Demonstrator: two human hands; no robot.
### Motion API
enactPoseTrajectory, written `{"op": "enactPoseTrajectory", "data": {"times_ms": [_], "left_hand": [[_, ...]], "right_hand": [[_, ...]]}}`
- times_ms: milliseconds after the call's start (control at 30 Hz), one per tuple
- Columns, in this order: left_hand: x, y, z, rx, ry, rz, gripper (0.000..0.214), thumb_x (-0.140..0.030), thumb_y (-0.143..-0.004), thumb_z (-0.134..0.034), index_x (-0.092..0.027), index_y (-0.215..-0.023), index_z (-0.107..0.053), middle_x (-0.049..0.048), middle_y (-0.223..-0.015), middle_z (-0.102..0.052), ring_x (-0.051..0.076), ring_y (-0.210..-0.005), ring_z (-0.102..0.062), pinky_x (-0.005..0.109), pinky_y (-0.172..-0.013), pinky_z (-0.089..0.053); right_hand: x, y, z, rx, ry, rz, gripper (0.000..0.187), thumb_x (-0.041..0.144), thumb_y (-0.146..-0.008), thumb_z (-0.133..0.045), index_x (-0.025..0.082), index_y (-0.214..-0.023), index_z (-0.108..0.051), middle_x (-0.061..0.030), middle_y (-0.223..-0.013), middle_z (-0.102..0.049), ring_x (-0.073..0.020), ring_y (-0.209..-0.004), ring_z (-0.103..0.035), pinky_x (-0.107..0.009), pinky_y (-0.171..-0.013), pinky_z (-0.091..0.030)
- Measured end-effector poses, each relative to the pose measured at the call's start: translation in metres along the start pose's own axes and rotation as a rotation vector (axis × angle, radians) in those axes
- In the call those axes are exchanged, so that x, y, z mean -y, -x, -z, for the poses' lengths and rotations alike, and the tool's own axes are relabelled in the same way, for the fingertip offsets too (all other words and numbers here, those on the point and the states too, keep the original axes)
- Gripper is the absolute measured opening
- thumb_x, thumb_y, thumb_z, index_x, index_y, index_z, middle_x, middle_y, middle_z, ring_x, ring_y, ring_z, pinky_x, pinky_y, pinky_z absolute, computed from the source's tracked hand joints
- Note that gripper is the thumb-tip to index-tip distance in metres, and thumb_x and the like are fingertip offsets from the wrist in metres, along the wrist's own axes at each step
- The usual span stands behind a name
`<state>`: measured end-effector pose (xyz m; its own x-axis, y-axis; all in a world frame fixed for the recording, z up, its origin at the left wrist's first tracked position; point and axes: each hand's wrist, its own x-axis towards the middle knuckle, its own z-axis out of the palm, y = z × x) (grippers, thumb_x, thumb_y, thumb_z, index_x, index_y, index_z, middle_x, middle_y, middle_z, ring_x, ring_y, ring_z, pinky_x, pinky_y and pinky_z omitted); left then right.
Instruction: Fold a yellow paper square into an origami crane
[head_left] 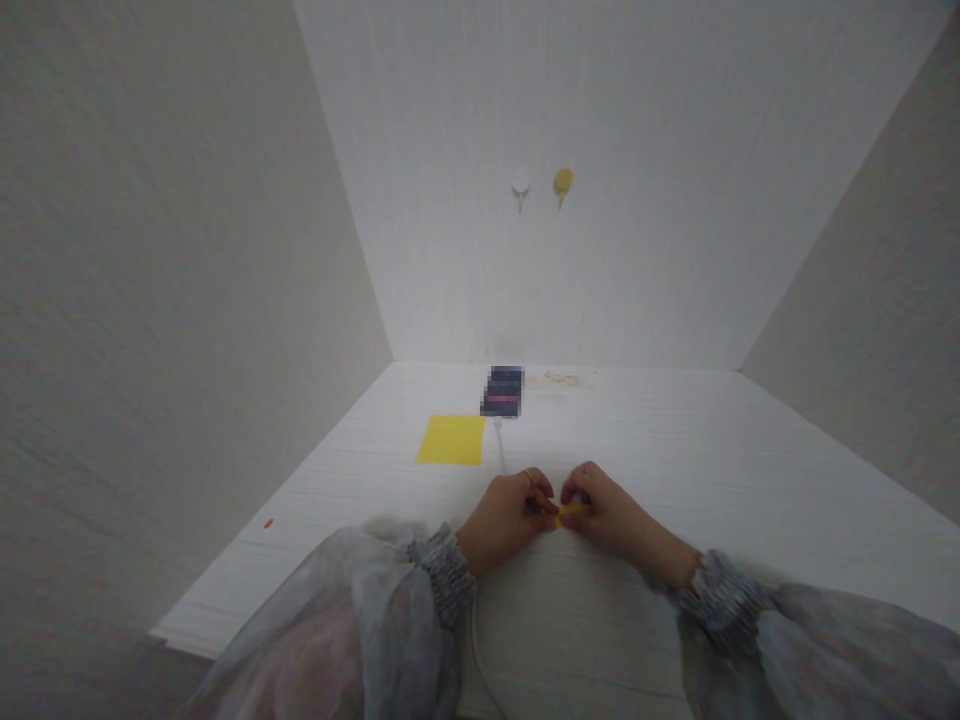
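Note:
My left hand (508, 518) and my right hand (609, 515) rest close together on the white table (675, 440), fingers curled. Between their fingertips they pinch a small yellow piece of paper (570, 511), mostly hidden by the fingers. A ring shows on my left hand. A square yellow sheet of paper (451, 440) lies flat on the table beyond my left hand.
A dark phone (502, 391) lies at the back of the table with a white cable (499, 445) running toward me. White walls enclose the table on three sides. A white hook (520, 187) and a yellow hook (562, 183) are stuck on the back wall.

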<state>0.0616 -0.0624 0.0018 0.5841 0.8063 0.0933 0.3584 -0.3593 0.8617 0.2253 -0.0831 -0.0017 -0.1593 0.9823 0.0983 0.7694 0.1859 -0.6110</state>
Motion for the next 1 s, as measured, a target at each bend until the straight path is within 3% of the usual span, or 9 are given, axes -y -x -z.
{"op": "enactPoseTrajectory", "data": {"times_ms": [200, 367, 600, 833, 1000], "left_hand": [[-0.003, 0.004, -0.001, -0.063, -0.043, -0.069, 0.037, -0.015, -0.059, -0.059, -0.018, -0.095, -0.05, 0.0037, -0.093, -0.058, 0.014, -0.079, -0.054, 0.026, -0.069, -0.043], [-0.005, 0.005, -0.002, -0.021, 0.045, -0.074, 0.044, -0.022, -0.062, -0.059, -0.018, -0.103, -0.044, 0.0042, -0.088, -0.059, 0.014, -0.077, -0.055, 0.027, -0.07, -0.043], [-0.007, -0.001, -0.006, -0.172, 0.473, -0.033, 0.041, -0.023, -0.062, -0.062, -0.015, -0.097, -0.042, 0.0002, -0.07, -0.058, 0.01, -0.061, -0.055, 0.021, -0.057, -0.041], [-0.008, -0.006, -0.005, -0.23, 0.641, -0.016, 0.043, -0.019, -0.06, -0.063, -0.017, -0.094, -0.036, -0.0044, -0.06, -0.056, 0.007, -0.051, -0.052, 0.017, -0.048, -0.036], [-0.009, -0.007, -0.006, -0.246, 0.603, 0.006, 0.043, -0.022, -0.06, -0.063, -0.016, -0.093, -0.037, -0.0051, -0.055, -0.055, 0.007, -0.049, -0.051, 0.017, -0.046, -0.035]], "right_hand": [[0.008, 0.009, 0.002, -0.027, 0.052, 0.048, 0.013, 0.008, -0.058, -0.053, 0.017, -0.066, -0.048, -0.002, -0.069, -0.051, -0.0154, -0.066, -0.045, -0.027, -0.059, -0.036], [0.006, 0.014, 0.005, 0.014, -0.264, 0.104, 0.008, 0.014, -0.068, -0.049, 0.019, -0.067, -0.043, 0.0022, -0.061, -0.048, -0.0114, -0.056, -0.043, -0.022, -0.051, -0.034], [0.01, 0.014, 0.004, -0.073, -0.627, 0.05, 0.013, 0.03, -0.071, -0.05, 0.019, -0.071, -0.043, 0.0021, -0.062, -0.049, -0.0118, -0.057, -0.049, -0.023, -0.053, -0.04], [0.021, 0.02, 0.008, -0.292, -0.314, 0.213, 0.011, 0.027, -0.076, -0.047, 0.019, -0.076, -0.054, -0.0035, -0.075, -0.056, -0.0158, -0.073, -0.052, -0.029, -0.068, -0.042], [0.018, 0.015, 0.011, -0.333, -0.204, 0.258, 0.015, 0.027, -0.077, -0.046, 0.019, -0.072, -0.058, -0.004, -0.071, -0.057, -0.0163, -0.07, -0.052, -0.03, -0.066, -0.042]]}}
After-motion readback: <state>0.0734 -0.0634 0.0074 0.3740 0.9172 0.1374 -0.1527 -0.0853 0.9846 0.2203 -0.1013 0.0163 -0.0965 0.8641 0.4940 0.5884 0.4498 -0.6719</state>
